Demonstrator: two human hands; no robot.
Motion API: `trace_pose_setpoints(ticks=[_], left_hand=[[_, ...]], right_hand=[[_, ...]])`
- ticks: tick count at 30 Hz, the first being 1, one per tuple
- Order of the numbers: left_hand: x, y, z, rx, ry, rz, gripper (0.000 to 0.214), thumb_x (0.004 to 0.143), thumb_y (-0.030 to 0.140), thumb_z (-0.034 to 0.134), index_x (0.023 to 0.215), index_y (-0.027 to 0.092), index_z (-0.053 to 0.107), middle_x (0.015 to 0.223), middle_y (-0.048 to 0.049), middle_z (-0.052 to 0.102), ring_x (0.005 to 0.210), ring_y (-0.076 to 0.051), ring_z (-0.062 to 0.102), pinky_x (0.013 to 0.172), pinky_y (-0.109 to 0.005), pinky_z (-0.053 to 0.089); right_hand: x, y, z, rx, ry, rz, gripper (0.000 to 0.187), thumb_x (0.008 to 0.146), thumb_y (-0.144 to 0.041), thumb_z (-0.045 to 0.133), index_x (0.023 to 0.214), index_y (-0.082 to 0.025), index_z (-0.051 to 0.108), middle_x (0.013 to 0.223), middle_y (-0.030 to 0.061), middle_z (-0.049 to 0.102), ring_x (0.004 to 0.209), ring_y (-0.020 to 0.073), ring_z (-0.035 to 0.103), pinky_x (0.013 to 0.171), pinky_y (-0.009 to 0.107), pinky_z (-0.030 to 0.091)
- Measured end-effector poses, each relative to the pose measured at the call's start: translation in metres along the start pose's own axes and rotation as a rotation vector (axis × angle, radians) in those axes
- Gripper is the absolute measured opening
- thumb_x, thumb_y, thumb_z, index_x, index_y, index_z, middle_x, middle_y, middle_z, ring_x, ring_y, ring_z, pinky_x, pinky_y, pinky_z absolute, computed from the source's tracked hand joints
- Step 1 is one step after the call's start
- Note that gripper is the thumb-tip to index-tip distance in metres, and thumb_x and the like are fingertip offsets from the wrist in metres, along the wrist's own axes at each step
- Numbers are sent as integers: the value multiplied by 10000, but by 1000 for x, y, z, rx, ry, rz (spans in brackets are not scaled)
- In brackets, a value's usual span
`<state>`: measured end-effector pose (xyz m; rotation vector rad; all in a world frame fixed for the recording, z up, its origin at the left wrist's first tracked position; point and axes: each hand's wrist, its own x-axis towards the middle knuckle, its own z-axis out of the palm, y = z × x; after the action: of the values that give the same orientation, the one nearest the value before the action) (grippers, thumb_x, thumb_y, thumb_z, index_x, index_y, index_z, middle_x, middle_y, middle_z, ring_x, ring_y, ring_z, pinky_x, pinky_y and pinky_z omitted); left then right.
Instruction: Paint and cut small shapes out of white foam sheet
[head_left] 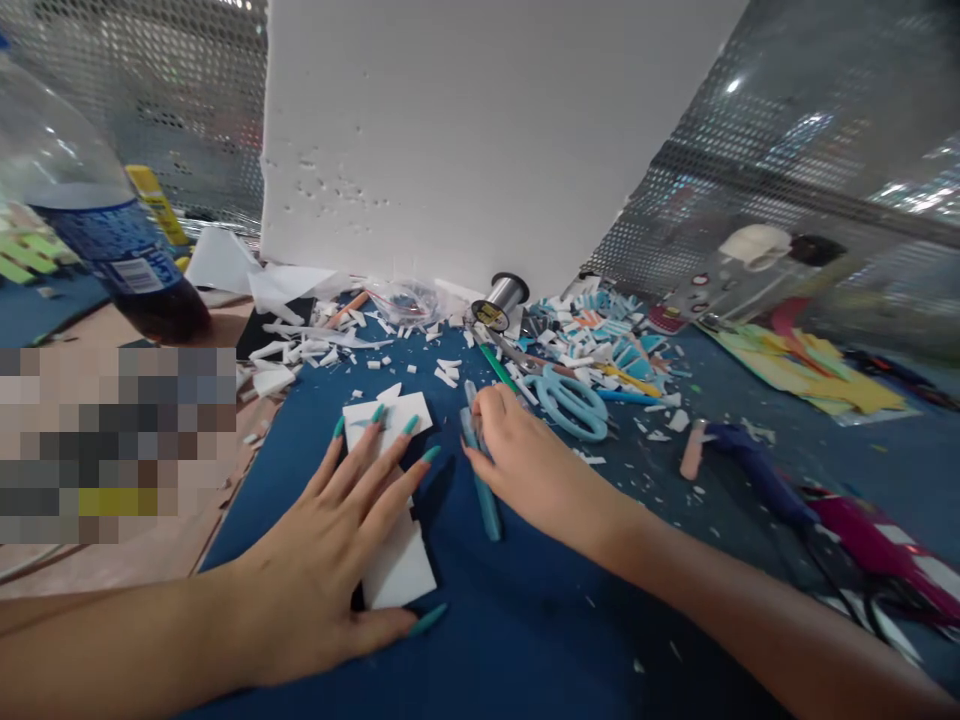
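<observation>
My left hand (330,550) lies flat with fingers spread on a white foam board piece (401,570), whose upper part shows beyond the fingertips. Part of the piece is hidden under the palm. To its right, my right hand (517,445) is closed, with thumb and bent fingers around the upper part of a translucent blue utility knife (487,505). The knife's lower end points toward me, and its blade cannot be made out. Both tools and foam are over a dark blue mat (510,620).
Blue scissors (574,402), a wire spool (504,300) and many foam scraps (600,325) lie behind my hands. A large white foam board (465,130) stands at the back. At left is a cola bottle (142,250); at right, a magenta-and-blue tool (877,545) and yellow sheets (832,380).
</observation>
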<state>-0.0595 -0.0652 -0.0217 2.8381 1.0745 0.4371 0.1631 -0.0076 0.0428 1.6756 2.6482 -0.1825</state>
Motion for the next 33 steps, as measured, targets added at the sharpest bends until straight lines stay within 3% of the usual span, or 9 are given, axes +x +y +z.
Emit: trace_pose_setpoints(ticks=[4,9,12,16,21,24,27,30,33], left_hand=[[0,-1,-1,-21,-72,67,991,941,531,576,1617,176,-55,1639,-210,259,1511,-479,72,1032,-760,410],[4,2,-16,-45,-159,210,1129,898,541,623,1591,147,-176,1575,-199,383,1464,-464,283,996,-693,499],[9,1,-25,-65,-181,318,1152,900,627,585,1578,160,-220,1552,-167,431,1444,-439,349,1034,-655,488],[7,-4,-25,-103,-173,406,1001,936,720,439,1621,179,-53,1615,-144,340,1494,-367,320,1156,-561,396],[-3,-3,-13,-87,-12,241,809,956,627,453,1622,290,141,1711,-97,57,1544,-414,156,1191,-656,240],[-3,-1,-10,8,-36,114,802,930,642,514,1604,402,152,1707,-68,-114,1540,-465,95,1146,-700,276],[-1,-1,-9,37,-77,84,791,934,685,482,1599,428,138,1708,-62,-115,1546,-447,97,1155,-673,291],[-2,-2,-8,40,-93,75,755,952,708,416,1595,447,118,1709,-57,-108,1551,-425,98,1166,-671,272],[-3,-1,-6,5,-93,48,723,951,729,385,1584,479,139,1712,-41,-88,1542,-442,131,1155,-688,275]], right_hand=[[19,28,-2,-13,125,39,231,859,-113,667,1025,-119,507,1081,182,566,969,302,629,842,434,539],[40,77,-13,71,410,113,202,885,-222,654,988,-169,489,1044,145,594,902,261,627,809,413,533],[47,93,-7,39,308,122,295,829,-228,705,1035,-162,504,998,127,625,871,262,629,782,406,530],[52,92,11,9,223,97,266,834,-172,642,1078,-121,549,1103,184,619,1007,313,617,854,430,514],[54,90,21,-25,224,143,345,838,-97,554,1181,-66,534,1076,208,630,1128,405,540,949,552,450],[55,91,21,-28,248,148,270,885,-117,530,1154,-106,561,1084,189,638,1180,423,501,992,617,401],[55,91,14,-20,283,135,108,905,-122,541,996,-140,598,1069,174,637,1175,396,513,1010,588,407],[52,86,1,263,393,109,101,895,-87,553,888,-187,540,940,103,633,993,293,614,911,477,496],[45,71,-10,863,446,53,138,949,-122,512,888,-236,467,716,-19,567,635,153,585,649,316,505]])
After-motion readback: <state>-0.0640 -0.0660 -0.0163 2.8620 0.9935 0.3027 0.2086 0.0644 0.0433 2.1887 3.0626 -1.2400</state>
